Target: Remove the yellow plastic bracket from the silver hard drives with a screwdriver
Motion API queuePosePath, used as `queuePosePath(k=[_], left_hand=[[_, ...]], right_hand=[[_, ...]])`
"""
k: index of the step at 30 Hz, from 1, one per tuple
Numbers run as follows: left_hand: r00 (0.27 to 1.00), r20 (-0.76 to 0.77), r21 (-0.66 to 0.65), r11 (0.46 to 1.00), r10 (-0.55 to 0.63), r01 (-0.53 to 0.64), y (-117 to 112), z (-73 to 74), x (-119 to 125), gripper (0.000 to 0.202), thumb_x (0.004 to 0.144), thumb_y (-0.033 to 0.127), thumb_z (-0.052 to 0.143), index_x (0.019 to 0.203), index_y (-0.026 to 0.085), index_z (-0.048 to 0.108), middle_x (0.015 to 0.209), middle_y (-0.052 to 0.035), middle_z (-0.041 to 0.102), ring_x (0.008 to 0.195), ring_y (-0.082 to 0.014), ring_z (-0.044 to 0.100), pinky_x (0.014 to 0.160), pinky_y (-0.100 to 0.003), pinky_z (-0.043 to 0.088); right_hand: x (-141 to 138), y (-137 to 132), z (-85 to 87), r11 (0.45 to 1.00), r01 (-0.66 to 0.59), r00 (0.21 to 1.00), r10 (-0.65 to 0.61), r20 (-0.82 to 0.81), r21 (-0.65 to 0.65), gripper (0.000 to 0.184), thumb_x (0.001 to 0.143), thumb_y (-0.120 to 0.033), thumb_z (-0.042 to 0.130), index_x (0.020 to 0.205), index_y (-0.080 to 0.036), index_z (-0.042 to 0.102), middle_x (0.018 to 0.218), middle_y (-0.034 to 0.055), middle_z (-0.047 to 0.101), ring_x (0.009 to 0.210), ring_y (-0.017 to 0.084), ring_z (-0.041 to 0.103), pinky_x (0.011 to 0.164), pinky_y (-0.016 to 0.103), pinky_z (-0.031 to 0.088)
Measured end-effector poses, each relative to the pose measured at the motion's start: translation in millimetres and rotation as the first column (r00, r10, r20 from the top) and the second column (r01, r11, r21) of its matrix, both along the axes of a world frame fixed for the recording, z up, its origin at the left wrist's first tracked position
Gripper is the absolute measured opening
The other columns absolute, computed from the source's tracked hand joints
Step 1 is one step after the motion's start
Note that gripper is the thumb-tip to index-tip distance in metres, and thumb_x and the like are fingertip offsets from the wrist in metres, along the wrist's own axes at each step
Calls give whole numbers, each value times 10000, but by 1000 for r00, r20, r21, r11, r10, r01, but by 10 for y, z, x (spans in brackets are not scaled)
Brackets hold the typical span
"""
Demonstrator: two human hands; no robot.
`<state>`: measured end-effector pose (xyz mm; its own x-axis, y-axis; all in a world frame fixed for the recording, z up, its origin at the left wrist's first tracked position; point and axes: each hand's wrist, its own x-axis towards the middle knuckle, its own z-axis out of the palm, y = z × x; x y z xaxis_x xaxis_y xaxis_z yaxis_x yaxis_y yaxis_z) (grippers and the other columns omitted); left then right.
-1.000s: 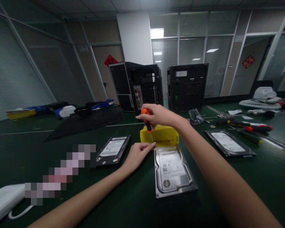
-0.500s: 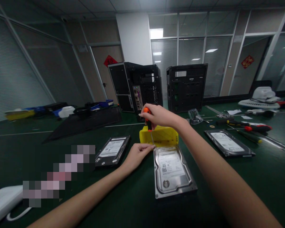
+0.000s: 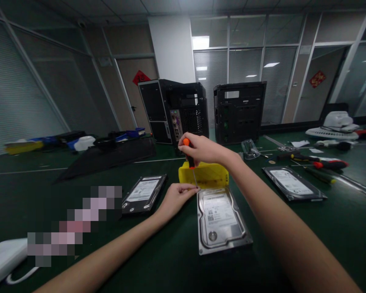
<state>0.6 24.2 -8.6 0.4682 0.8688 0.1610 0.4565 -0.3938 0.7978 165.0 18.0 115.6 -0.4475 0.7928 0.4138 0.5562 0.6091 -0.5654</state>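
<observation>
A hard drive (image 3: 221, 217) lies label up on the table in front of me. My right hand (image 3: 198, 146) is wrapped round the handle of a screwdriver (image 3: 187, 142) with an orange end, its shaft tilted down to the drive's far left corner. There my left hand (image 3: 179, 197) pinches thumb and finger together at the screwdriver's tip; anything between these fingertips is too small to make out. Just behind the drive stands a yellow plastic bin (image 3: 212, 174), partly covered by my right hand.
Two more hard drives lie left (image 3: 144, 193) and right (image 3: 293, 183). Behind stand two black computer cases, one at left (image 3: 186, 110) and one at right (image 3: 240, 112). Red-handled pliers (image 3: 331, 164) and other tools lie at right, a black mat (image 3: 110, 158) at left. A blurred patch covers something at lower left.
The screwdriver's handle has shifted very slightly to the left in my right hand. Its tip stays at the drive's corner, with my left fingers beside it.
</observation>
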Motion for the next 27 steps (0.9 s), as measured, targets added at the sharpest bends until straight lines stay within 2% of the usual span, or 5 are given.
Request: queuePosePath(k=[5,15,20,27], left_hand=[[999,-25,73,997,22,-21,-21,43,25,337,756,418,548,889,145,695,867,-71,702,780,-214,614,673,-274,447],[996,-66,128,991,57,-48,-42,35,27,368,753,447,529,881,146,696,771,-64,695,658,-181,577,579,-252,406],[996,-69,131,991,50,-40,-43,29,23,366,765,447,518,874,146,696,742,-50,686,603,-154,541,551,-238,379],[998,-52,135,990,34,-27,-56,36,31,341,775,424,513,881,156,695,760,-46,689,641,-160,553,568,-233,380]], right_hand=[[-13,13,-6,998,23,999,-25,33,52,190,858,-349,423,938,-181,461,701,5,588,478,98,557,470,201,438],[-1,0,2,1000,-1,1000,1,6,2,164,861,-348,427,892,-188,432,691,3,574,456,99,574,447,198,451],[-13,19,-18,1000,-11,1000,11,-7,-2,157,847,-343,454,818,-201,392,583,-36,526,443,111,579,417,188,440],[-16,55,-31,1000,-21,1000,21,-16,1,187,838,-336,473,774,-203,358,567,-44,518,428,110,581,398,182,434]])
